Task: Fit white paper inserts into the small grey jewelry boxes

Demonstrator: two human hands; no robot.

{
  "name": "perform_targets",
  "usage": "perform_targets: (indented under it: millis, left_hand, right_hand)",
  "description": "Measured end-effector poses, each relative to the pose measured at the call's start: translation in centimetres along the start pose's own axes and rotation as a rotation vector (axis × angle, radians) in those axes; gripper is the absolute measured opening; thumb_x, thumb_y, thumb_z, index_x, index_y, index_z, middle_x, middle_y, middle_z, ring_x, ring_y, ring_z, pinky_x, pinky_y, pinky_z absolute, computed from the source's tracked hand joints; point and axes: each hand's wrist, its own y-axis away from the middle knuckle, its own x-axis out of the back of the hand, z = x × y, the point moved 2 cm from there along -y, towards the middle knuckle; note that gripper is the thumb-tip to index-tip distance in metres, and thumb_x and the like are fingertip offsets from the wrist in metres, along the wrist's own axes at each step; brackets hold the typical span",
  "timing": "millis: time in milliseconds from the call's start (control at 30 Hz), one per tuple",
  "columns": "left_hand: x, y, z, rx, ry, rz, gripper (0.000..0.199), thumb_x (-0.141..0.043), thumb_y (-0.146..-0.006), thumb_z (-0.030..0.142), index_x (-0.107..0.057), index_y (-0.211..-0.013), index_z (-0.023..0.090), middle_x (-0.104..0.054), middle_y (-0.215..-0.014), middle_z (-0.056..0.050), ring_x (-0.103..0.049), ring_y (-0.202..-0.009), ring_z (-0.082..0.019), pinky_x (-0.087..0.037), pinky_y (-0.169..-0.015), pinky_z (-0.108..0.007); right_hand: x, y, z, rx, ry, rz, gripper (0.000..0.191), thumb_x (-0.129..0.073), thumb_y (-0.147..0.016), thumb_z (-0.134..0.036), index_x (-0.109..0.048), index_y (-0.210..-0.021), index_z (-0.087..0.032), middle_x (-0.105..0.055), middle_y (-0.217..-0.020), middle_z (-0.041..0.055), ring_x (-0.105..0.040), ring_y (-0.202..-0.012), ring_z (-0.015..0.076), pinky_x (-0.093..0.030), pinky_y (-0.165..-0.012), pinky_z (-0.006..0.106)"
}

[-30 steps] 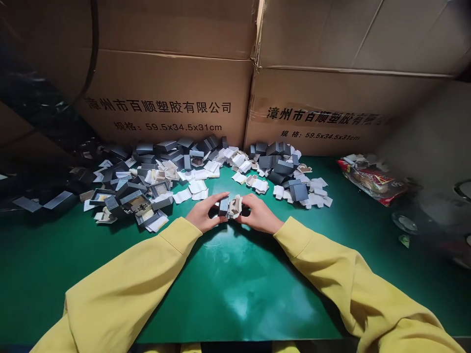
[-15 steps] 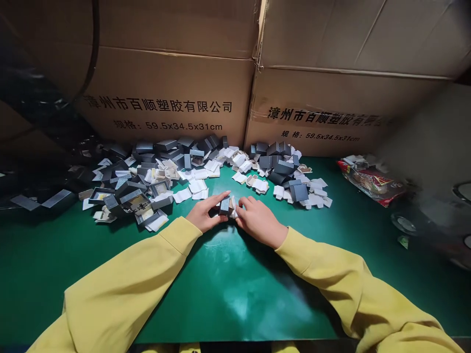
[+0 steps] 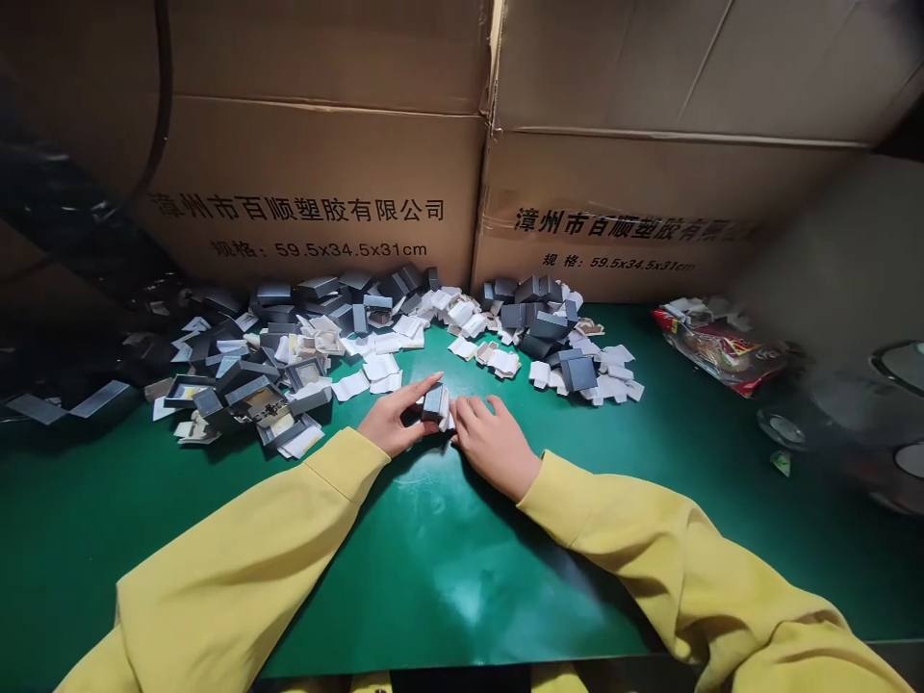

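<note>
Between thumb and fingers, my left hand (image 3: 394, 419) grips a small dark grey box (image 3: 433, 402) just above the green table. On the box's right side sits a folded white paper insert (image 3: 447, 414). My right hand (image 3: 495, 443) has its fingers closed at that insert's edge; the fingertips are partly hidden. Beyond my left hand lies a heap of dark boxes and white inserts, among them a white insert (image 3: 351, 386) and an open box (image 3: 260, 399). Farther right is a second pile with a dark box (image 3: 578, 372).
Two large printed cardboard cartons (image 3: 310, 154) stand along the back of the green table (image 3: 433, 577). A red and black plastic packet (image 3: 722, 351) lies at the right. Near it is a small green scrap (image 3: 781, 463). A dark cable (image 3: 163, 96) hangs at upper left.
The view has shifted slightly, so everything sits a little farther left. My right fingers have curled in closer against the white insert; my left hand keeps its hold on the box.
</note>
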Motion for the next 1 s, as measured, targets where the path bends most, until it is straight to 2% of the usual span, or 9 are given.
perform_targets:
  millis: [133,267,433,600,733,1000]
  left_hand:
    - [0.3,-0.1,-0.5,0.082,0.129,-0.072,0.068,-0.064,-0.072,0.027,-0.038,-0.135,0.022,-0.058,-0.120,-0.009,-0.061,-0.097,-0.021,-0.050,-0.083,-0.033]
    - [0.4,0.0,-0.9,0.152,0.264,-0.160,0.071,-0.063,-0.072,0.024,-0.034,-0.136,0.025,-0.059,-0.119,-0.005,-0.062,-0.093,-0.019,-0.049,-0.085,-0.034]
    - [0.4,-0.1,-1.0,0.150,0.323,-0.189,0.072,-0.063,-0.071,0.022,-0.034,-0.137,0.025,-0.056,-0.124,-0.008,-0.062,-0.093,-0.020,-0.048,-0.086,-0.035]
    - [0.4,-0.1,-1.0,0.165,0.283,-0.200,0.070,-0.063,-0.071,0.023,-0.036,-0.136,0.024,-0.064,-0.108,-0.004,-0.063,-0.089,-0.019,-0.050,-0.081,-0.031]
    - [0.4,0.0,-1.1,0.162,0.277,-0.192,0.070,-0.063,-0.071,0.021,-0.036,-0.136,0.024,-0.064,-0.106,-0.004,-0.062,-0.087,-0.018,-0.050,-0.079,-0.031]
    - [0.3,0.0,-1.2,0.177,0.260,-0.214,0.071,-0.063,-0.072,0.024,-0.034,-0.137,0.024,-0.064,-0.106,-0.004,-0.062,-0.089,-0.019,-0.049,-0.081,-0.033]
  right_hand:
    - [-0.2,-0.3,2.6,0.110,-0.187,0.018,0.041,-0.047,-0.085,-0.045,-0.054,-0.114,-0.018,-0.053,-0.109,0.0129,-0.043,-0.095,0.0243,-0.037,-0.076,0.036]
    - [-0.3,-0.7,3.8,0.249,-0.311,0.020,0.040,-0.046,-0.084,-0.050,-0.056,-0.113,-0.024,-0.051,-0.108,0.0101,-0.041,-0.092,0.0209,-0.036,-0.078,0.033]
    - [-0.1,-1.1,3.4,0.256,-0.303,-0.012,0.043,-0.048,-0.082,-0.051,-0.054,-0.114,-0.022,-0.051,-0.106,0.0108,-0.040,-0.090,0.0212,-0.036,-0.077,0.033]
    - [-0.2,-1.5,3.4,0.291,-0.306,-0.037,0.040,-0.049,-0.082,-0.052,-0.057,-0.106,-0.021,-0.051,-0.107,0.0113,-0.040,-0.093,0.0219,-0.036,-0.077,0.034]
    - [-0.6,-1.5,3.6,0.324,-0.311,-0.029,0.041,-0.045,-0.083,-0.054,-0.058,-0.102,-0.020,-0.053,-0.110,0.0105,-0.040,-0.097,0.0228,-0.034,-0.078,0.034]
    - [-0.9,-0.9,3.6,0.369,-0.283,-0.021,0.043,-0.035,-0.088,-0.052,-0.055,-0.108,-0.020,-0.060,-0.106,0.0074,-0.042,-0.091,0.0204,-0.030,-0.073,0.032]
